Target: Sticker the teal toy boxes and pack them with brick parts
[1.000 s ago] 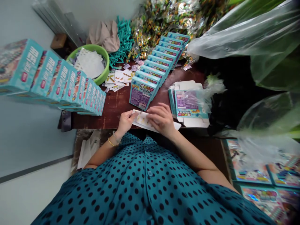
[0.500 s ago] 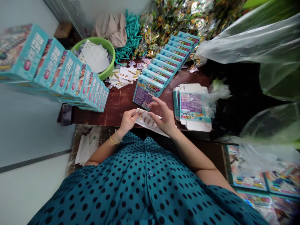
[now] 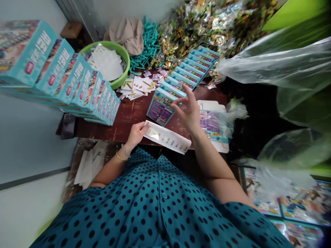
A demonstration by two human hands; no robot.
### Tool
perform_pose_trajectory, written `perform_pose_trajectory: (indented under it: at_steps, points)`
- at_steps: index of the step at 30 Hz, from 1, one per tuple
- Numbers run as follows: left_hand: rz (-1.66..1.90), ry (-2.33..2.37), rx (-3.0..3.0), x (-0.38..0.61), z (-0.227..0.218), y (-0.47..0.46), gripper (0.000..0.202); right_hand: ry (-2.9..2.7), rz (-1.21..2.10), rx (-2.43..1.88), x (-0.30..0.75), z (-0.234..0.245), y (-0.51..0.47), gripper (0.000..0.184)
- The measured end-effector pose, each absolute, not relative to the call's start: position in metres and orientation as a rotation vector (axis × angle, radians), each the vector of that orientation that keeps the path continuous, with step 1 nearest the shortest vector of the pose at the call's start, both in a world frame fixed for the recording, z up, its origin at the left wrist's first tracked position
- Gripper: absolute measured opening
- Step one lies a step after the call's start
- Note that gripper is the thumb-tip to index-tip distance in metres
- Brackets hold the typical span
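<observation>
My left hand (image 3: 136, 132) pinches the left end of a long white sticker sheet (image 3: 168, 137) with small yellow marks, held over the near edge of the dark wooden table (image 3: 129, 115). My right hand (image 3: 188, 111) is lifted off the sheet, fingers spread, just in front of the nearest teal box (image 3: 161, 107) in a leaning row of teal boxes (image 3: 190, 70). Under my right wrist lies a stack of flat unfolded cartons (image 3: 213, 125).
A long row of teal boxes (image 3: 67, 81) stands at the left. A green basin (image 3: 119, 55) holds white sheets, with loose cards (image 3: 138, 86) beside it. Teal sticks (image 3: 147, 43), shiny packets (image 3: 204, 24) and clear plastic bags (image 3: 279, 69) fill the back and right.
My right hand let go of the sticker sheet and rose toward the nearest teal box. The sheet now hangs from my left hand alone, stretched out to the right.
</observation>
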State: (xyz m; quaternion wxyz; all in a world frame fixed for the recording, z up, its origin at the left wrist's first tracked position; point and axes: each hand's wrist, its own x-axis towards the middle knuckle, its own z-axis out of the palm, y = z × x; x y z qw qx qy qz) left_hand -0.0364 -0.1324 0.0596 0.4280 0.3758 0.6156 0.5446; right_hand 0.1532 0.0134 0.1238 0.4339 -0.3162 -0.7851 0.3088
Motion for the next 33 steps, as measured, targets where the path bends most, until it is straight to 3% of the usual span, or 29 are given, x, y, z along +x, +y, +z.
perform_pose_trajectory:
  at_steps: [7, 11, 16, 18, 22, 25, 27, 33]
  points:
    - [1.313, 1.412, 0.918, -0.033, 0.048, -0.130, 0.045, -2.149, 0.441, -0.874, 0.122, 0.100, 0.077, 0.068]
    - [1.286, 1.373, 0.913, -0.037, 0.044, -0.126, 0.044, -2.103, 0.182, -0.966, 0.139, 0.112, 0.080, 0.071]
    - [1.307, 1.395, 0.991, -0.046, 0.045, -0.118, 0.042, -2.070, 0.340, -1.011, 0.154, 0.124, 0.099, 0.019]
    - [1.294, 1.369, 1.004, -0.047, 0.046, -0.114, 0.042, -2.105, 0.412, -1.046, 0.147, 0.119, 0.107, 0.013]
    - [1.283, 1.306, 0.994, -0.044, 0.047, -0.109, 0.043, -2.116, 0.252, -1.190, 0.134, 0.114, 0.111, 0.014]
    - [1.303, 1.289, 0.965, -0.043, 0.048, -0.110, 0.043, -2.082, 0.143, -1.164, 0.140, 0.127, 0.090, 0.036]
    - [1.329, 1.294, 0.984, -0.041, 0.050, -0.110, 0.042, -2.102, 0.241, -1.062, 0.147, 0.136, 0.061, 0.042]
    - [1.404, 1.330, 1.171, -0.028, 0.061, -0.109, 0.032, -2.379, 0.762, -0.692, 0.146, 0.119, -0.025, 0.032]
